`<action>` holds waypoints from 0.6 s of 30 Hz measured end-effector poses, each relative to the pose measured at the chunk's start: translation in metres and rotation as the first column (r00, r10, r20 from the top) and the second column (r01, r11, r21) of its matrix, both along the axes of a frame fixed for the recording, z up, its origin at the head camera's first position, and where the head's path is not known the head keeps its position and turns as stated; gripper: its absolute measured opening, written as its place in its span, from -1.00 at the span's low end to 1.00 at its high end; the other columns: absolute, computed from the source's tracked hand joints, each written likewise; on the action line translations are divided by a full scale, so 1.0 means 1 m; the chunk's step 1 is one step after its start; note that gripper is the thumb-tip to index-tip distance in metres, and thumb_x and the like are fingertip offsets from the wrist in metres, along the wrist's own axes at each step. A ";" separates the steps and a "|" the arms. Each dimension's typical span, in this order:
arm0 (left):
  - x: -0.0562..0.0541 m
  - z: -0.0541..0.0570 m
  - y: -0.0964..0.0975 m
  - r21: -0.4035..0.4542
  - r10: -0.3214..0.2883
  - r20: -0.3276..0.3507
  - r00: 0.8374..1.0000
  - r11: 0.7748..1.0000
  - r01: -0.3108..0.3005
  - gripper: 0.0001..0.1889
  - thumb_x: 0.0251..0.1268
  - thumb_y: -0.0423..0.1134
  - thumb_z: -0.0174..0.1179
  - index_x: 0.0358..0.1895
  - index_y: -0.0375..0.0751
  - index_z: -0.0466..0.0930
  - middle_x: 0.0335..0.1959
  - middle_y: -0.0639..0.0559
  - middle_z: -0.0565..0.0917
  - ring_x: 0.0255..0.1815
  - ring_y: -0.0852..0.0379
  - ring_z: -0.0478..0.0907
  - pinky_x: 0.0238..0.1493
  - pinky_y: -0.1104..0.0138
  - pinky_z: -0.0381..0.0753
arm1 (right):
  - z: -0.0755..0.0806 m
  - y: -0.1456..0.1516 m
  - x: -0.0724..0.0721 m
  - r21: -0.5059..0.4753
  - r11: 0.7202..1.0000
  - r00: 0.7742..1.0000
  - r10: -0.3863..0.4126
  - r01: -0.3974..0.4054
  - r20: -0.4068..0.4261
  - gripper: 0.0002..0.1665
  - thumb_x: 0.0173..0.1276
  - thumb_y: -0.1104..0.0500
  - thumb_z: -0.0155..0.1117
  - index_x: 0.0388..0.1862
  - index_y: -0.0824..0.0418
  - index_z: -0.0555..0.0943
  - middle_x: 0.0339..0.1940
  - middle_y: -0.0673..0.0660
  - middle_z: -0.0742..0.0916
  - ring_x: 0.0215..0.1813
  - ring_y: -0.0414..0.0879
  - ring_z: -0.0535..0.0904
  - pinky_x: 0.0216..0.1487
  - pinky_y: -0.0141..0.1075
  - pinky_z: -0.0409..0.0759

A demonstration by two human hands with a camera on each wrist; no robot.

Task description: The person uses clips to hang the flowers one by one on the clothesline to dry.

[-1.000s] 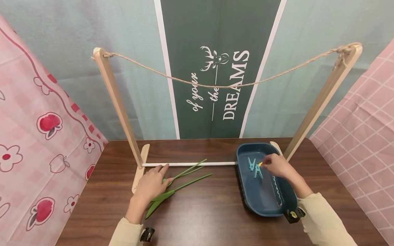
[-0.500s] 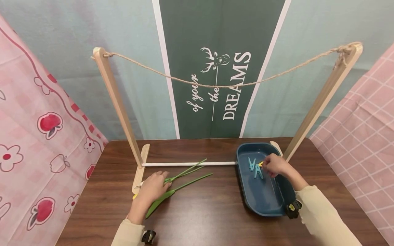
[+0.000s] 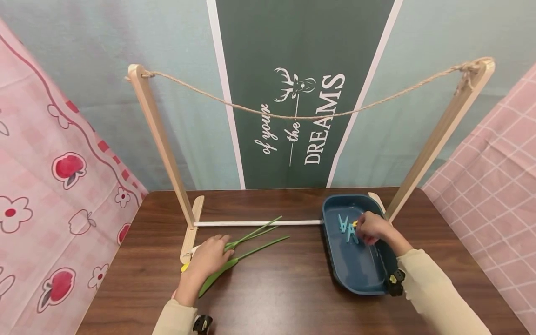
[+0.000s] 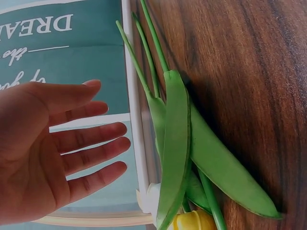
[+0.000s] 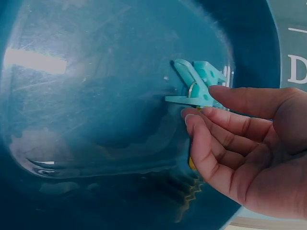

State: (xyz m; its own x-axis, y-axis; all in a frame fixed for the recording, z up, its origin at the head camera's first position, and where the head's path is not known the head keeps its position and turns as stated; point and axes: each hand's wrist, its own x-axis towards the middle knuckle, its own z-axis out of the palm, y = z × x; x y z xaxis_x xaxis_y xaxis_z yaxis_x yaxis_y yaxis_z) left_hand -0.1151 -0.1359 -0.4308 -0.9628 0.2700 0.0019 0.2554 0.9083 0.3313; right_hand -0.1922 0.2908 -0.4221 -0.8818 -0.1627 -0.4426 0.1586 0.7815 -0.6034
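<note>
My left hand [image 3: 211, 256] is over the left side of the table, by artificial flowers with green stems [image 3: 259, 249] and long leaves [image 4: 175, 143]. In the left wrist view its fingers are extended and spread, holding nothing. A yellow flower head [image 4: 194, 220] shows past the leaves; a white one is partly hidden. My right hand [image 3: 372, 228] reaches into a blue tray [image 3: 362, 274]. Its thumb and forefinger stand apart at the turquoise clothespins [image 5: 194, 86], the other fingers loosely bent. Something yellow [image 5: 193, 164] is mostly hidden behind those fingers.
A wooden frame stands across the table, with a left post [image 3: 161, 144], a right post [image 3: 439, 139] and a slack twine [image 3: 293, 117] strung between. A white rod [image 3: 234, 224] joins the bases low down. Patterned cloths hang behind and at both sides.
My left hand has shifted slightly down and closer over the flowers, uncovering the white and yellow heads. My right hand has moved slightly within the tray; the clothespins stay in place.
</note>
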 end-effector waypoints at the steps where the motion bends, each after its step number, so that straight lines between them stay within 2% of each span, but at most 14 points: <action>1: 0.000 0.000 0.000 0.000 -0.001 -0.003 1.000 1.000 0.001 -0.64 0.11 -0.22 0.26 -0.05 -0.33 0.54 -0.20 -0.18 0.59 -0.17 -0.14 0.55 -0.18 0.05 0.49 | -0.001 0.000 0.000 0.005 1.000 1.000 0.004 -0.004 0.001 -0.88 0.07 0.44 0.11 -0.61 0.33 0.49 -0.72 0.11 0.54 -0.69 -0.13 0.51 -0.62 -0.27 0.54; 6: -0.001 -0.001 0.000 0.008 0.005 0.003 1.000 1.000 -0.005 -0.64 0.11 -0.21 0.25 -0.04 -0.32 0.54 -0.19 -0.18 0.59 -0.16 -0.15 0.55 -0.17 0.04 0.49 | -0.006 -0.001 0.001 0.023 1.000 1.000 -0.002 0.002 0.020 -0.84 0.07 0.43 0.16 -0.65 0.30 0.47 -0.73 0.10 0.54 -0.72 -0.15 0.48 -0.64 -0.29 0.53; 18: -0.001 -0.004 0.001 0.028 0.005 0.017 1.000 1.000 -0.006 -0.63 0.13 -0.20 0.24 -0.01 -0.32 0.53 -0.17 -0.18 0.59 -0.14 -0.14 0.54 -0.17 0.05 0.49 | -0.015 0.000 0.003 0.094 0.995 1.000 -0.027 0.026 0.004 -0.77 0.08 0.38 0.24 -0.71 0.26 0.47 -0.76 0.09 0.56 -0.74 -0.16 0.48 -0.66 -0.31 0.51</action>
State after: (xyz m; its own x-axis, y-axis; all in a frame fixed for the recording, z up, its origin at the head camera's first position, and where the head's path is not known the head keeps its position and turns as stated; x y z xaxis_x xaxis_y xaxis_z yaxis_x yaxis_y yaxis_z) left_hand -0.1158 -0.1353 -0.4351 -0.9643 0.2647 -0.0073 0.2444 0.9001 0.3607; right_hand -0.1890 0.2904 -0.4376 -0.8830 -0.0967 -0.4593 0.1830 0.8301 -0.5267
